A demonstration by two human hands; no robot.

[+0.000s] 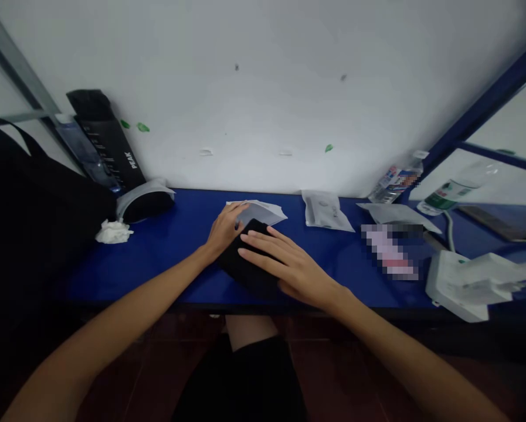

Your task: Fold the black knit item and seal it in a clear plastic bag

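A black case-like object (pixel 247 266) lies tilted near the front edge of the blue desk; its exact kind is too dark to make out. My right hand (pixel 295 264) rests on top of it, fingers stretched out and lying flat across the surface. At its far left corner is my left hand (pixel 227 228), with its fingers extended and the thumb by the case. Those left fingertips reach over the near edge of a translucent plastic pouch (pixel 263 212) behind the case. The underside of the case is hidden.
On the left are a black bag (pixel 29 193), a black PEAK bottle (pixel 108 140), a round black item (pixel 150 206) in a pouch and crumpled tissue (pixel 114 231). Rightward lie another pouch (pixel 326 210), plastic bottles (pixel 397 179) and a white power strip (pixel 458 287) with plugs. A wall stands behind.
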